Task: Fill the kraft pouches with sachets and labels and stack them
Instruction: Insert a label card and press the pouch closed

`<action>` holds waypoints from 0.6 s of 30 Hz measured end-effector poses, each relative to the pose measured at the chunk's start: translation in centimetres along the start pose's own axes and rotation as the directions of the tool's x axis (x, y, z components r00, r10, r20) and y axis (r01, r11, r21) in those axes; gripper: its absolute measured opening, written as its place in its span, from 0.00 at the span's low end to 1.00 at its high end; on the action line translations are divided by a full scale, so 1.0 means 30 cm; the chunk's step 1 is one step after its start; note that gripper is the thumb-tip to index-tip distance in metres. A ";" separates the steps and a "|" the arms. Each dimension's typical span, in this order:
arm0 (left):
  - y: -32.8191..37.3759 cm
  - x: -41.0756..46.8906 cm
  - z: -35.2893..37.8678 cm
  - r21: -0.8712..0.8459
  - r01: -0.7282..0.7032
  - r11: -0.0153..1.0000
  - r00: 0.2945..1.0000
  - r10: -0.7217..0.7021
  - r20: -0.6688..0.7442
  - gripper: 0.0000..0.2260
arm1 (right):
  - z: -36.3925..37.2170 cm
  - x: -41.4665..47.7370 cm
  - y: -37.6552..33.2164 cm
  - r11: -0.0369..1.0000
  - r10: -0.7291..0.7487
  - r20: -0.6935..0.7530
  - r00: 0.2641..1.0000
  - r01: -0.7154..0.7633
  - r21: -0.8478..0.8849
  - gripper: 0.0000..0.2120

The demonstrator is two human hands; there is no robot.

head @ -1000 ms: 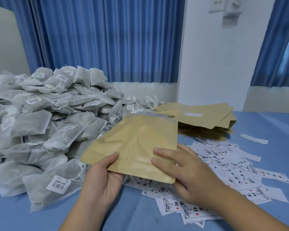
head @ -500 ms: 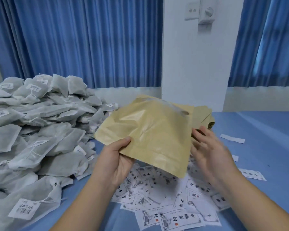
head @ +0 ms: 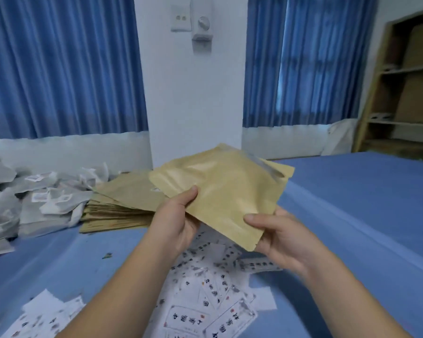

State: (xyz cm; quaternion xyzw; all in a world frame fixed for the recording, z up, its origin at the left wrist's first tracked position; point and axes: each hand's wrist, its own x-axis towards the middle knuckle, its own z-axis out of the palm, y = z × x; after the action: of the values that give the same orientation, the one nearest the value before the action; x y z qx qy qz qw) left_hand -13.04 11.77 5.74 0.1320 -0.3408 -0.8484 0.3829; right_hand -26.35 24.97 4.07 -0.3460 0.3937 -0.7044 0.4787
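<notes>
A blue-covered table (head: 357, 206) carries a heap of white sachets (head: 47, 203) at the far left, with a flat stack of kraft pouches (head: 117, 206) just beside it. Printed labels (head: 205, 291) lie scattered near the front edge, under the person's forearms. Blue curtains (head: 64, 69) hang on either side of a white pillar (head: 193, 98) that carries a switch plate (head: 180, 18), and a wooden shelf (head: 401, 93) stands at the far right. Above the table, in front of the stack and partly hiding it, one pouch (head: 227, 191) is held up tilted, its open mouth pointing away and to the right. The left hand (head: 174, 223) pinches the pouch's near left edge, thumb on top. The right hand (head: 286, 240) pinches the near right corner, thumb on top and fingers curled beneath.
</notes>
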 end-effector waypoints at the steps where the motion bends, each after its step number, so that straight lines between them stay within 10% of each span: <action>1: -0.033 0.021 0.014 0.082 0.043 0.996 0.999 -0.045 0.024 0.11 | -0.050 -0.013 -0.014 1.000 0.012 -0.035 0.999 -0.013 -0.023 0.25; 6: -0.213 0.092 0.128 0.632 0.138 0.762 0.949 -0.285 0.136 0.11 | -0.285 -0.079 -0.107 0.981 -0.117 -0.293 0.949 0.064 -0.185 0.28; 13: -0.410 0.214 0.402 0.264 0.245 0.933 0.912 -0.314 0.263 0.12 | -0.526 -0.067 -0.330 0.958 -0.285 -0.384 0.878 0.247 -0.146 0.23; 18: -0.513 0.219 0.462 0.167 0.379 0.910 0.894 -0.407 0.190 0.12 | -0.735 -0.021 -0.438 0.946 -0.211 -0.734 0.645 0.323 0.012 0.07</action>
State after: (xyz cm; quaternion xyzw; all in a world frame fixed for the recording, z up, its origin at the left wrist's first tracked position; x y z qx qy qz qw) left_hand -32.80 20.83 5.68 0.1269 -0.4001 -0.8944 0.1542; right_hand -50.48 33.55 5.69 -0.0592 0.4437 -0.8720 0.1981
